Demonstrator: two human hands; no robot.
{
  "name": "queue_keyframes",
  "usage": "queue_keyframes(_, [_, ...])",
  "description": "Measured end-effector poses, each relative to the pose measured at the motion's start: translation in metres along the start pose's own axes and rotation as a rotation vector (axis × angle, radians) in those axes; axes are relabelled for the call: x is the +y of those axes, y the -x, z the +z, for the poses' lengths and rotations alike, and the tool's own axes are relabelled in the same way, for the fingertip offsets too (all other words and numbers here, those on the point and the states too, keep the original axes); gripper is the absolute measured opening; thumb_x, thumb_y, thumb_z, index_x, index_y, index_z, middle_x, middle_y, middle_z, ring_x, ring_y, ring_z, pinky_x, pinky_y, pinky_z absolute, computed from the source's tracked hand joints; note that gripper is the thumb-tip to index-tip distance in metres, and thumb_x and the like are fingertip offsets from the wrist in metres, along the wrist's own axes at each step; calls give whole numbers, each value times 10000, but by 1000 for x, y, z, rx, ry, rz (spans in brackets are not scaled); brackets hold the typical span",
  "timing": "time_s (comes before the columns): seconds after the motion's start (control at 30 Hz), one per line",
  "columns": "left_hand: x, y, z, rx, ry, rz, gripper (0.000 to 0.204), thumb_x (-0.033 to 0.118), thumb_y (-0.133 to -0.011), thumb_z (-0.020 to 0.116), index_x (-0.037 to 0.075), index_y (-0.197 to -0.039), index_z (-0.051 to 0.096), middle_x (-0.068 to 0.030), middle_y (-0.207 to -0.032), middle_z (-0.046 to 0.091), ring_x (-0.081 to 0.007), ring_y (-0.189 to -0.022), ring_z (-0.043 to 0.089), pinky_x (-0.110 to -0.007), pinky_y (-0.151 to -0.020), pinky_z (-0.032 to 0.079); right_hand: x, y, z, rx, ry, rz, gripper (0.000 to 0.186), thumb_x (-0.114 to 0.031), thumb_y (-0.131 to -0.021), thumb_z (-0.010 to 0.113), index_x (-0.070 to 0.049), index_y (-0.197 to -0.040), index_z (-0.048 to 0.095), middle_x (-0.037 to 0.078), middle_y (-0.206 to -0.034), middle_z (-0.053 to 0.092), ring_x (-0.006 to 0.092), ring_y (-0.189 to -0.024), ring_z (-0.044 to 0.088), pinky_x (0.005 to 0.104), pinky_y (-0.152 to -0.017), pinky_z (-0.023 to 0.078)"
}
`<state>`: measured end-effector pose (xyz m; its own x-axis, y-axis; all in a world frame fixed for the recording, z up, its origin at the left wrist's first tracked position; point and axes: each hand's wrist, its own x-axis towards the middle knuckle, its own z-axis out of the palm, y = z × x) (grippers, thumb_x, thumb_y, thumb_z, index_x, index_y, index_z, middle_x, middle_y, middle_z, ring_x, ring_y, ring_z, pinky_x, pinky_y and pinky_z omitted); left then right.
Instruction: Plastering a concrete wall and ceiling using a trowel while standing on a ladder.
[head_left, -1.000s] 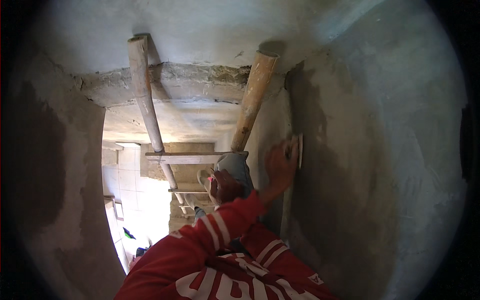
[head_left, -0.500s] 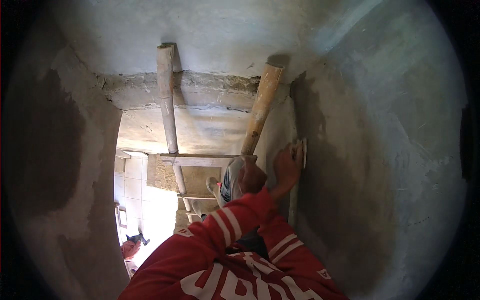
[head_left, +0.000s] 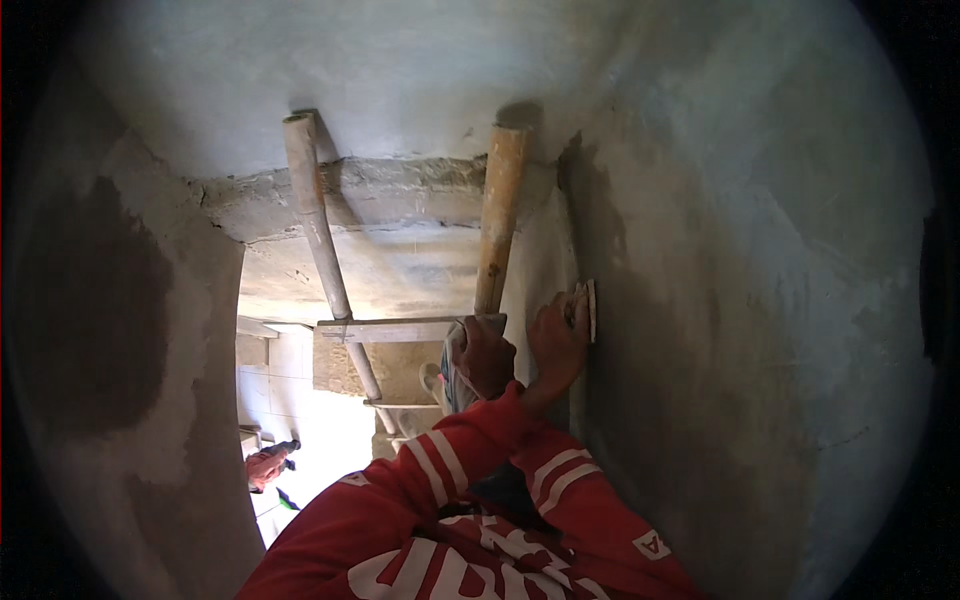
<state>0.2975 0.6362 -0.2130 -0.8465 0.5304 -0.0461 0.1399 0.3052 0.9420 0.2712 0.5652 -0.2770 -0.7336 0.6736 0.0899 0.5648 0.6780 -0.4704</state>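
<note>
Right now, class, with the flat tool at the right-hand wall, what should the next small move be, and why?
Probably a short, light stroke of the flat tool over the darker patch on the right-hand wall: the left hand grips it, its face seems turned to the surface, and that patch spreads right beside it.

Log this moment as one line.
left hand: gripping flat pale tool at right-side wall | right hand: over trousered leg, grip unclear | ladder: in front
</note>
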Motion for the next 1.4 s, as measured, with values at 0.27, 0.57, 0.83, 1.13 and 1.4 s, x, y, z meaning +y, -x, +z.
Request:
queue_keyframes(0.27, [12, -103, 21, 259, -143, 78, 387, 366, -970, 570, 17, -1114, 654, -170, -1005, 699, -375, -1026, 611, -528, -913, 391, 0, 1, 32, 352, -181, -144, 174, -190, -815, 656, -98, -952, 597, 123, -792, 639, 363, -699, 657, 484, -562, 527])
queue_keyframes(0.57, [10, -15, -11, -173, 100, -138, 290, 288, -946, 627, 32, -1080, 661, -182, -971, 675, -378, -965, 624, -484, -876, 405, 6, -6, 2, 6, -28, 12, 223, -154, -817, 655, -87, -1022, 599, 143, -819, 622, 352, -732, 643, 440, -638, 538])
queue_keyframes(0.83, [19, -133, 13, 64, -127, 7, 327, 349, -979, 550, 55, -1017, 687, -183, -941, 685, -376, -956, 620, -507, -902, 407, -10, 5, 2, 151, -323, -53, 210, -200, -842, 641, -78, -1010, 606, 143, -852, 661, 345, -746, 666, 446, -627, 534])
queue_keyframes(1.13, [10, -60, 13, 187, 50, 52, 334, 346, -972, 565, 45, -1069, 670, -195, -931, 680, -375, -948, 626, -502, -875, 437, -2, -12, -1, -31, -73, 82, 219, -208, -848, 628, -83, -1027, 621, 151, -877, 665, 366, -738, 658, 465, -636, 529])
queue_keyframes(1.4, [19, -125, 28, 125, 33, 34, 327, 331, -963, 589, 37, -1083, 668, -186, -947, 684, -368, -924, 629, -490, -876, 443, 39, 13, 48, 154, -113, 48, 181, -208, -847, 622, -97, -989, 628, 145, -854, 670, 368, -733, 661, 468, -618, 532])
